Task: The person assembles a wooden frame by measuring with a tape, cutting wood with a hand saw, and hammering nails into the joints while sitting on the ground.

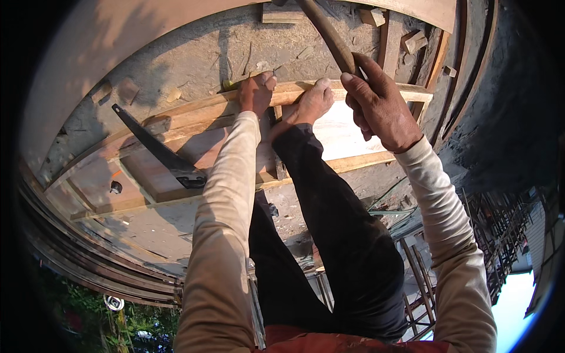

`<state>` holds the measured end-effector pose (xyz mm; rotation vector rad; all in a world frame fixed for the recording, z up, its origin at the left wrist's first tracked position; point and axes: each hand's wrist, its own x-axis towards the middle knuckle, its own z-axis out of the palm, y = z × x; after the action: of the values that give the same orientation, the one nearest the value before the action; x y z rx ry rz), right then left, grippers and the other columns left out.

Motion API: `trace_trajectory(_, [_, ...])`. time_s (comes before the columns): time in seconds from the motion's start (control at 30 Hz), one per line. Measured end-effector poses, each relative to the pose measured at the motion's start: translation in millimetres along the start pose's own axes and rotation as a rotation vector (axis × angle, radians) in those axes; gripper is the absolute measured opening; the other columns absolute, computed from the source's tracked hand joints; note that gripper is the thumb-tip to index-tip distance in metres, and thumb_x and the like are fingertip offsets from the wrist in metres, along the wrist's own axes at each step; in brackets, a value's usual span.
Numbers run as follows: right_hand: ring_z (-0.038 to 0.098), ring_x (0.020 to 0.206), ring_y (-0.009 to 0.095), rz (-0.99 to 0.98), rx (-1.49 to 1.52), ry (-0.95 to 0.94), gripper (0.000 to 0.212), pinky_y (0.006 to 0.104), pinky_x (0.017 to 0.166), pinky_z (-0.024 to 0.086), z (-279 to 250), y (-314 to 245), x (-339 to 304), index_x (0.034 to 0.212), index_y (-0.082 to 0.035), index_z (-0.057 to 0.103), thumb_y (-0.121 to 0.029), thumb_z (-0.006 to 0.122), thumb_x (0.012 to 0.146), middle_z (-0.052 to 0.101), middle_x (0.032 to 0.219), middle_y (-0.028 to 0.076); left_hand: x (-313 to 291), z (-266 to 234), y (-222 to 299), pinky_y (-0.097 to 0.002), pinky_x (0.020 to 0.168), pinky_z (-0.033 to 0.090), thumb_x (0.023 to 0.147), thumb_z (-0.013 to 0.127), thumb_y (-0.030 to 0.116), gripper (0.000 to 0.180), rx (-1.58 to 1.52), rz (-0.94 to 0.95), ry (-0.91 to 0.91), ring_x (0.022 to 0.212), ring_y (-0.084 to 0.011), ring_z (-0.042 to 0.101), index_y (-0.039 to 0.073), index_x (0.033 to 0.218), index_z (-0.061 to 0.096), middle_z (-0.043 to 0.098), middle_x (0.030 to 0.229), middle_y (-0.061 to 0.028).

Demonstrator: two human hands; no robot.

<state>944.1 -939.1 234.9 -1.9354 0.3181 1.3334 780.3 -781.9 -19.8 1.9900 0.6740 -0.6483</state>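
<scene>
My right hand (382, 103) is closed round the wooden handle of a hammer (327, 36), raised over the wooden frame (194, 112). The hammer's head is mostly cut off by the upper edge of the view. At the frame's far rail my left hand (257, 92) is closed, with a thin dark tip, apparently a nail (276, 69), showing at its fingertips. Beside that hand, a small yellow-green thing (227, 85) is partly hidden. My bare foot (313, 105) presses on the same rail, right of the left hand.
A handsaw (152, 144) lies across the frame, left of my left arm. Further left is a small dark round object with an orange part (116, 186). Wood offcuts (414, 42) lie on the dusty ground. A large pale sheet (76, 76) curves along the far left.
</scene>
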Motion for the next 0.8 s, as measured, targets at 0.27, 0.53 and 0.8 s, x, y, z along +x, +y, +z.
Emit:
trace_trajectory(0.27, [0.069, 0.075, 0.035, 0.28, -0.362, -0.297, 0.041, 0.0405, 0.06, 0.058, 5, 29, 23, 0.135, -0.002, 0.044, -0.021, 0.053, 0.1, 0.064, 0.084, 0.022, 7, -3, 26, -0.0384, 0.09, 0.052, 0.093, 0.064, 0.035, 0.039, 0.06, -0.142, -0.159, 0.102, -0.0306, 0.071, 0.006, 0.117, 0.073, 0.074, 0.11, -0.0158])
trace_trajectory(0.53, [0.06, 0.055, 0.019, -0.221, -0.128, 0.228, 0.046, 0.0305, 0.041, 0.047, 10, 9, 13, 0.136, 0.0, 0.04, -0.029, 0.055, 0.103, 0.06, 0.078, 0.013, 2, -1, 9, -0.0392, 0.087, 0.053, 0.092, 0.066, 0.037, 0.039, -0.096, -0.084, -0.034, 0.1, -0.0316, 0.071, 0.009, 0.118, 0.073, 0.074, 0.107, -0.0166])
trace_trajectory(0.8, [0.054, 0.051, 0.012, 0.093, -0.108, -0.1, 0.044, 0.0267, 0.038, 0.046, 2, -6, 2, 0.137, 0.0, 0.046, -0.026, 0.054, 0.103, 0.054, 0.073, 0.006, -5, -3, 2, -0.0425, 0.088, 0.053, 0.092, 0.065, 0.036, 0.039, -0.077, -0.06, -0.053, 0.1, -0.0357, 0.07, 0.009, 0.118, 0.073, 0.073, 0.105, -0.0188])
